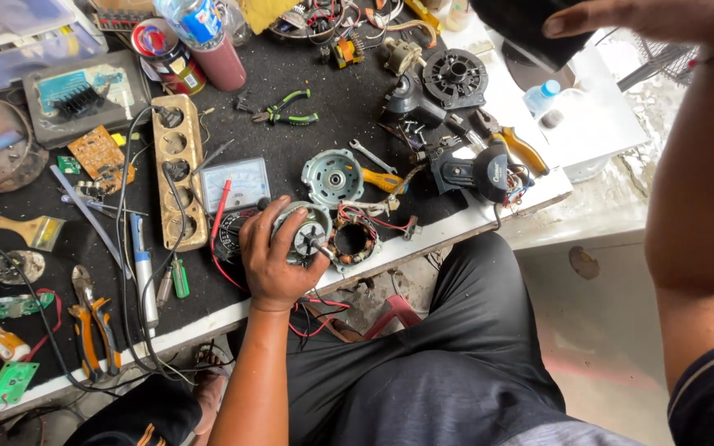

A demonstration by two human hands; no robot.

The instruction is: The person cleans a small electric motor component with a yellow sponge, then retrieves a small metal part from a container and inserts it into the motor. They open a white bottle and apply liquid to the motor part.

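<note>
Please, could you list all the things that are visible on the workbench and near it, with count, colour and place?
motor part: 1, grey metal, front edge of bench, in the left hand
stator with copper windings: 1, front edge, right of the motor part
round end cover: 1, grey-green, centre
analogue meter: 1, pale, centre
socket strip: 1, beige, left of meter
green-handled pliers: 1, back centre
orange-handled pliers: 1, front left
black fan hub: 1, back right
water bottle: 1, clear, blue cap, on white surface at right
left hand: grips the motor part
right hand: raised at top right, holding a dark thing
</note>
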